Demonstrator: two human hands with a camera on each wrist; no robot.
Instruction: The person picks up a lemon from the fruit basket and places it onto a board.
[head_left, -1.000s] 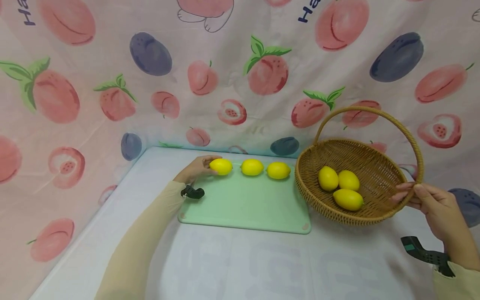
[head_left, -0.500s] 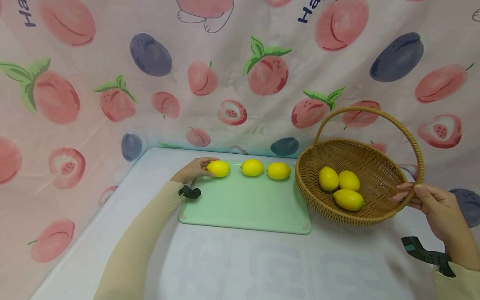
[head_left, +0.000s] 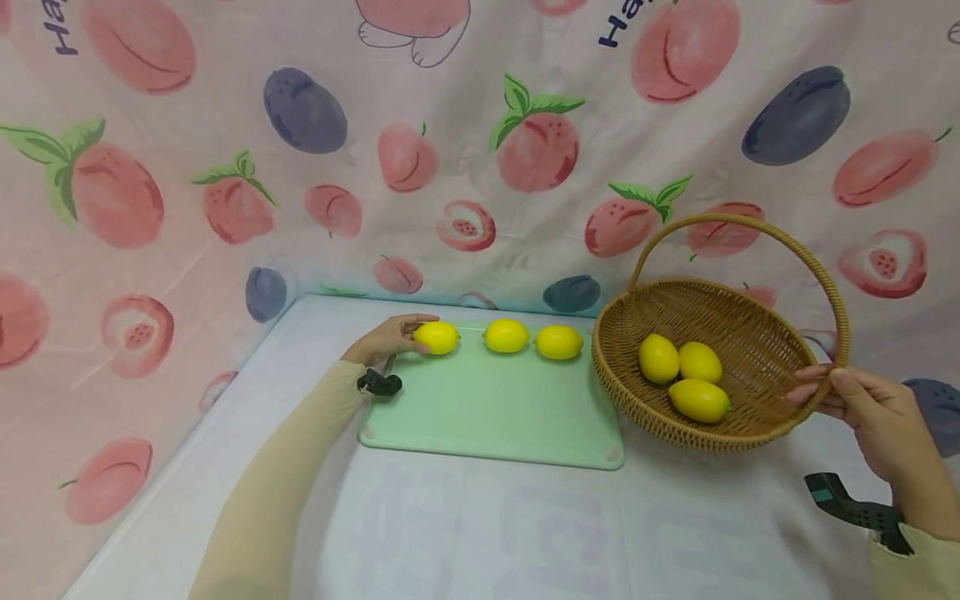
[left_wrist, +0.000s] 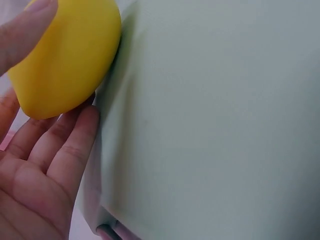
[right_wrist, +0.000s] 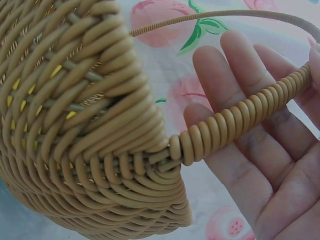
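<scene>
At the far left corner of the green cutting board [head_left: 491, 408], my left hand [head_left: 384, 342] grips a yellow lemon [head_left: 438, 337]. In the left wrist view the thumb lies over this lemon [left_wrist: 75, 55] and the fingers reach behind it, beside the board's edge. Two more lemons, a middle one [head_left: 506, 336] and a right one [head_left: 558, 342], lie in a row along the board's back edge. My right hand [head_left: 873, 408] holds the brown wicker basket [head_left: 690, 435] by the base of its handle [right_wrist: 240, 117], the basket tilted toward me. Three lemons [head_left: 699, 401] sit inside it.
The white-covered table [head_left: 480, 533] extends in front of the board. A fruit-printed cloth [head_left: 465, 150] hangs behind and to the left. The basket's tall handle arches up in front of this cloth, and its rim stands close to the board's right side.
My left hand moved slightly left with the lemon, widening the gap to the middle lemon, then stayed in place. The right hand and basket hold their position.
</scene>
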